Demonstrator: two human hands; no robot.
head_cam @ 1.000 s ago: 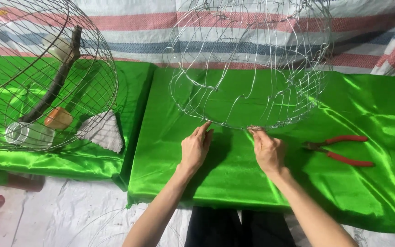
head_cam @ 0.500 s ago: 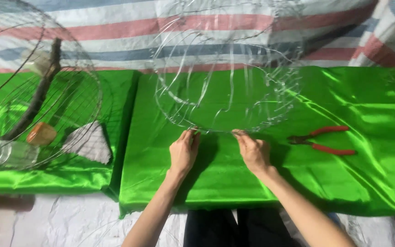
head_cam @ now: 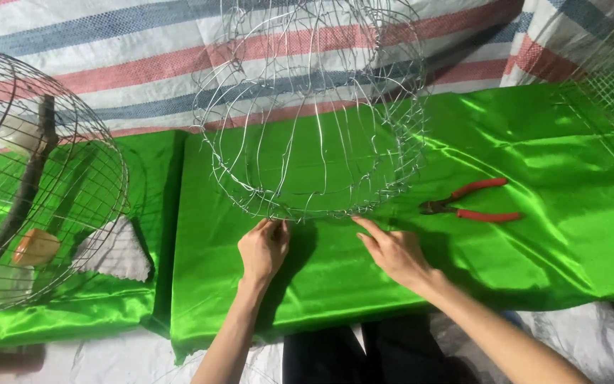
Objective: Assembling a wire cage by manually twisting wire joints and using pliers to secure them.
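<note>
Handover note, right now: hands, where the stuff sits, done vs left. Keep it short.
Left hand: fingertips on the lower rim of the wire frame; whether it pinches the wire is unclear.
Right hand: open, fingers at the same rim.
Frame stands on the green cloth. Red-handled pliers lie to the right, untouched.
Finished wire cage sits at far left.
Done: frame mostly woven. Left: rim work.

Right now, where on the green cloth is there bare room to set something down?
Bare cloth lies right of the red-handled pliers toward the green cloth's far end, and along its front edge beside the right hand. Another strip runs left of the left hand. It is crowded under the wire frame, and the round cage fills the left cloth.
</note>
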